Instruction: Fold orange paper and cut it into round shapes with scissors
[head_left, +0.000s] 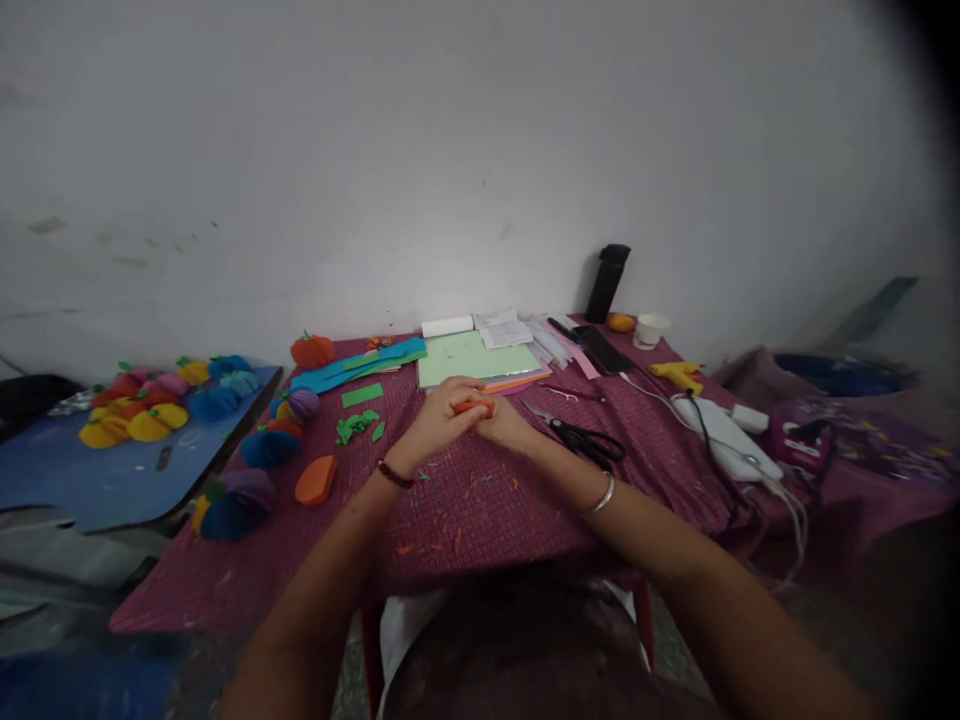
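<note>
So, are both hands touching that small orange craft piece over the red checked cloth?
Touching. The head view shows the left hand and right hand closed around the small orange craft piece, with no gap showing.

Maroon-clothed table [487, 510], scissors [581, 437], paper sheets [472, 357], seemingly a glue gun [677, 374]

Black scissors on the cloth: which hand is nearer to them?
Right. The right hand sits just left of the scissors; the left hand is farther left, both clasping an orange piece.
</note>
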